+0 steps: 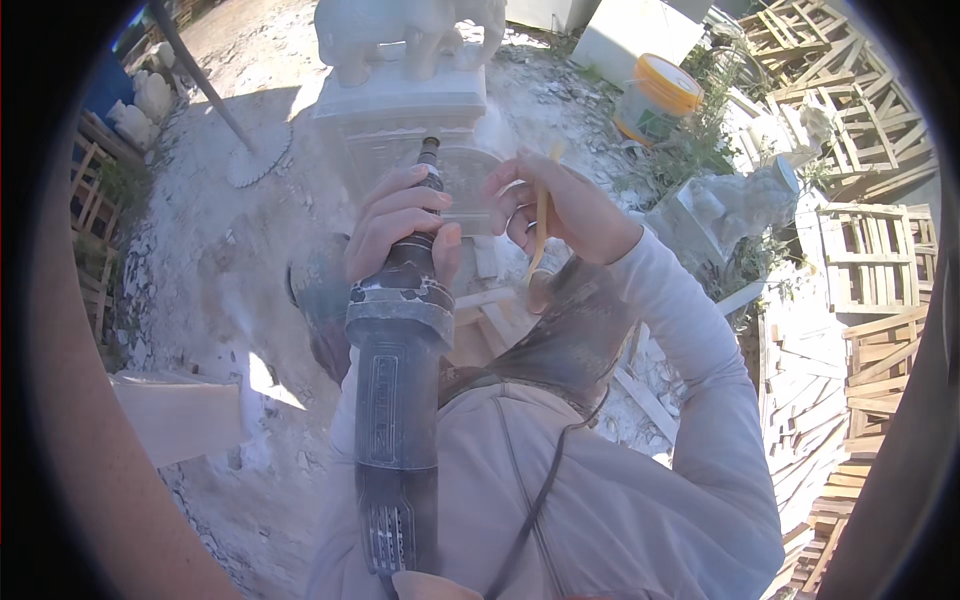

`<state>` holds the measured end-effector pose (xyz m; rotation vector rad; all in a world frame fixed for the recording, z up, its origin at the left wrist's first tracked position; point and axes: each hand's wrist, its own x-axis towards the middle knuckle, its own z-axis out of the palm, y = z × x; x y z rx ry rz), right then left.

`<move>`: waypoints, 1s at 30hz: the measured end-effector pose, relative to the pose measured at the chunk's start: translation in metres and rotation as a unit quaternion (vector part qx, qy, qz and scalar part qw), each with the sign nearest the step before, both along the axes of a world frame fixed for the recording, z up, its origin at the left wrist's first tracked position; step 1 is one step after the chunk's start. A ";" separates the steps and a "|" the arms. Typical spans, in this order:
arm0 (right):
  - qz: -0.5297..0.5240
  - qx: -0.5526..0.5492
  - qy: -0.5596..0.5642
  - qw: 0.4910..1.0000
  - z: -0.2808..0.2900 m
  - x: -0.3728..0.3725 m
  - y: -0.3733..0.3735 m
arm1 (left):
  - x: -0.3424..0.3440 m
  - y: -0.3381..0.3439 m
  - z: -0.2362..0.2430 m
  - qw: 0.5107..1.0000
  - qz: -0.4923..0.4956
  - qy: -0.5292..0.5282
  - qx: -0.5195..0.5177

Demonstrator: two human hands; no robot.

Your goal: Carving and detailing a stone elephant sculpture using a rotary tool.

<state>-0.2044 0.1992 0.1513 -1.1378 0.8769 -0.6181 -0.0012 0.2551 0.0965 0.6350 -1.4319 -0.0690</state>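
Observation:
A long, dark straight grinder (397,390), dusty and scuffed, points away from me with its narrow nose (429,155) toward a pale carved stone pedestal (400,115). Around its neck my left hand (395,225) is closed, fingers on top. To the right of the nose, my right hand (570,205) is raised with bent fingers and pinches a thin yellowish strip (542,225). That strip hangs downward, slightly curved; its material is unclear. A black power cord (545,490) runs over my light jacket. On the pedestal stands a white stone animal figure (410,35), its top cut off by the frame.
A white bucket with a yellow rim (665,95) stands at the back right near weeds. Further right lie wooden pallets (865,255) and a grey stone sculpture (735,205). On the left, a pole with a round, jagged-edged base (260,155) stands on dusty ground, and a pale block (180,415) sits nearer.

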 end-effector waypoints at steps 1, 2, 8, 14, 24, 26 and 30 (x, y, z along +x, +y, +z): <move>0.028 -0.009 0.019 0.999 0.000 0.000 0.006 | 0.001 0.006 0.000 1.000 0.000 -0.011 -0.014; 0.057 -0.014 0.039 0.998 -0.001 -0.002 0.013 | 0.002 0.011 -0.001 1.000 -0.002 -0.001 -0.002; 0.057 0.115 0.047 0.991 0.002 -0.028 0.040 | 0.006 0.022 -0.011 0.996 -0.016 -0.091 -0.020; 0.056 0.217 -0.005 0.975 -0.029 -0.016 0.031 | 0.006 0.004 -0.030 0.997 -0.011 -0.080 -0.005; -0.059 0.278 -0.151 0.947 -0.140 0.017 -0.018 | -0.018 -0.056 -0.097 0.964 -0.010 -0.214 0.156; -0.161 0.284 -0.106 0.939 -0.143 0.014 -0.032 | -0.015 -0.069 -0.107 0.952 -0.009 -0.256 0.167; -0.244 0.305 -0.213 0.896 -0.151 -0.019 -0.088 | 0.015 -0.085 -0.161 0.879 0.033 -0.331 0.341</move>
